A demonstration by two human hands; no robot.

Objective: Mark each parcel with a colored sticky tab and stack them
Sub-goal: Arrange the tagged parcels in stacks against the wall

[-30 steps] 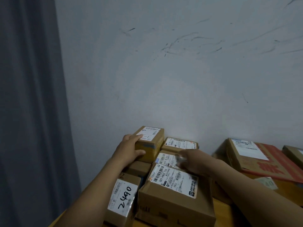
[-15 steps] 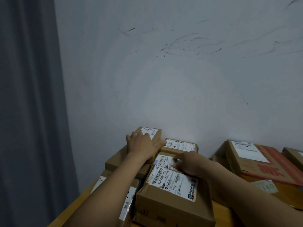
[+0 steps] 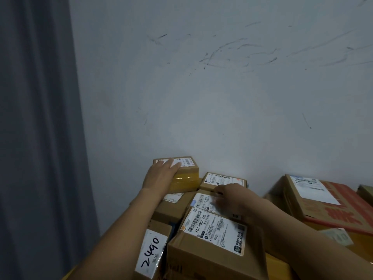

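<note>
Flat-fingered, left hand [image 3: 161, 175] presses the taped box [image 3: 185, 179] onto a lower box [image 3: 171, 209] by the wall. Right hand [image 3: 230, 196] curls on the middle parcel [image 3: 199, 201], hold unclear. Stacking seems in hand; next, square that taped box.

A pale, matt-painted plaster wall [image 3: 201, 102] fills most of what I can see. Dark, thin scuff marks [image 3: 232, 51] streak across its upper part, with a short slanting scratch [image 3: 306, 121] lower on the right. A plain grey fabric curtain [image 3: 36, 138] hangs in soft vertical folds down the left side, its edge against the wall. Low down, slivers of an orange-yellow wooden tabletop [image 3: 279, 266] show at the bottom of the view.
</note>
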